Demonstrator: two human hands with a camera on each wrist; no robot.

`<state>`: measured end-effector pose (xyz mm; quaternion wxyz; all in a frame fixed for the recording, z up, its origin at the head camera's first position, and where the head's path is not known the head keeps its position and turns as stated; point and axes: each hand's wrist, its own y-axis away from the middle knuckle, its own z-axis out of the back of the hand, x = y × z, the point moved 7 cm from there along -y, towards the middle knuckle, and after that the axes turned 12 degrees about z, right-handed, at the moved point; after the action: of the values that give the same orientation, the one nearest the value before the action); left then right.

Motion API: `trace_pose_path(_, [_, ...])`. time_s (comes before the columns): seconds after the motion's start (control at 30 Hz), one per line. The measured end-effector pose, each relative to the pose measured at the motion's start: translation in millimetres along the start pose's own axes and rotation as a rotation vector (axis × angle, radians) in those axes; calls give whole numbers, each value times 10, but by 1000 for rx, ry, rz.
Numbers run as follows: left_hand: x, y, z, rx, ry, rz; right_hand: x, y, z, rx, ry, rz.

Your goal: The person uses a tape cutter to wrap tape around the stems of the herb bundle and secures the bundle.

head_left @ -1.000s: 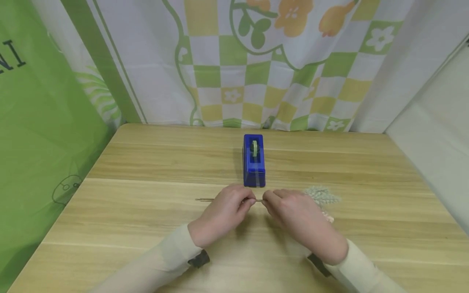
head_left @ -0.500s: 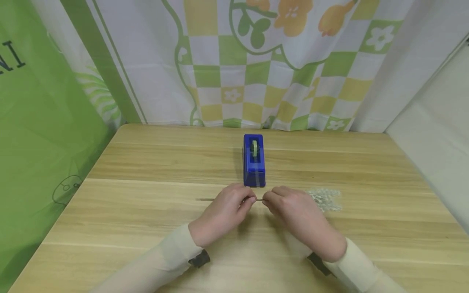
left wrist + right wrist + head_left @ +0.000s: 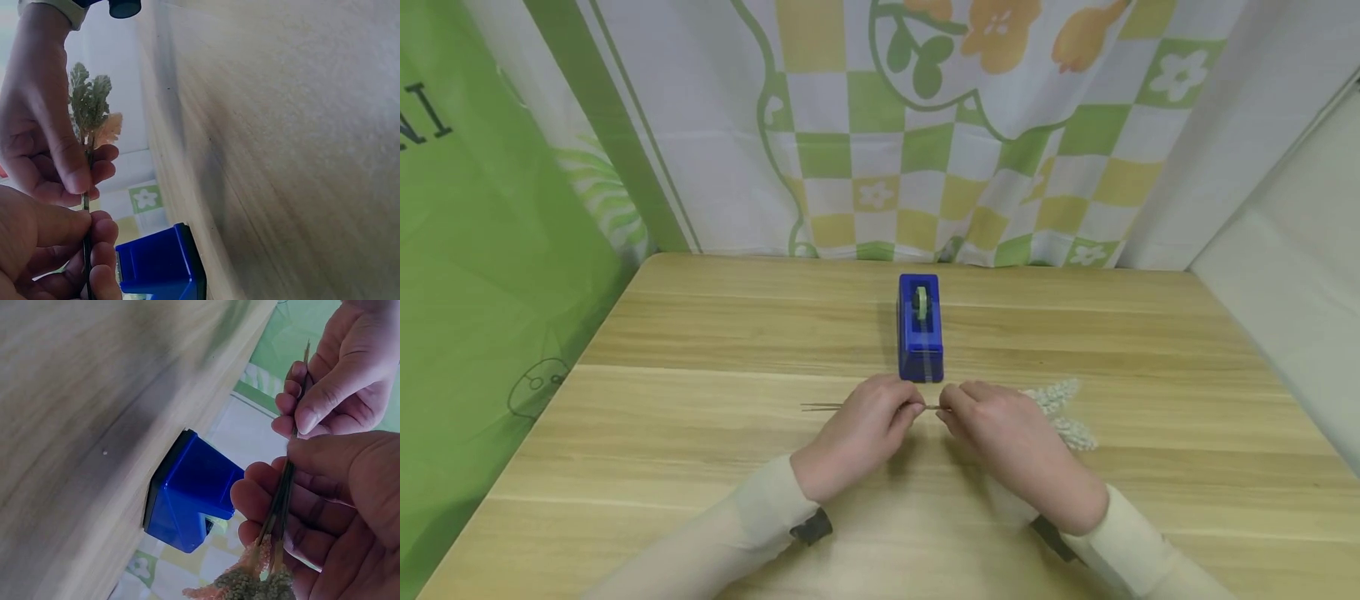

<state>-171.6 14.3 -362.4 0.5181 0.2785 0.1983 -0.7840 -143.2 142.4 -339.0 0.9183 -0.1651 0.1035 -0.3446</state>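
Pale, streaked wood grain runs across the tabletop (image 3: 760,325), with the blue tape dispenser (image 3: 920,354) standing upright on it, towards the far edge, as the landmark for all positions. Behind the dispenser hangs a curtain (image 3: 925,154) printed with green, yellow and white checks, white blossoms and orange flowers. Well to the left of the dispenser, green fabric (image 3: 482,275) with dark lettering drops beside the tabletop; well to its right rises a plain whitish surface (image 3: 1292,250), its material not clear. On the near side of the dispenser, a bundle of stems (image 3: 279,495) lies crosswise, held above the wood. Both hands grasp it: the left hand (image 3: 863,429) pinches it slightly left of the dispenser, the right hand (image 3: 1011,446) slightly right, thumbs close together. Greyish-green flower heads (image 3: 256,584) and pink ones (image 3: 209,592) spread beyond the right hand; bare stem ends project beyond the left.
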Motion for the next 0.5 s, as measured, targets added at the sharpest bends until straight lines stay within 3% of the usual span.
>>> trace_pose_path(0.2, [-8,-10,14,-21,-2,-7,6,-2,4,-16,27,27])
trace_pose_path(0.5, [6,-14,11,-23,11,-1,-23,14,12,-42,-29,12])
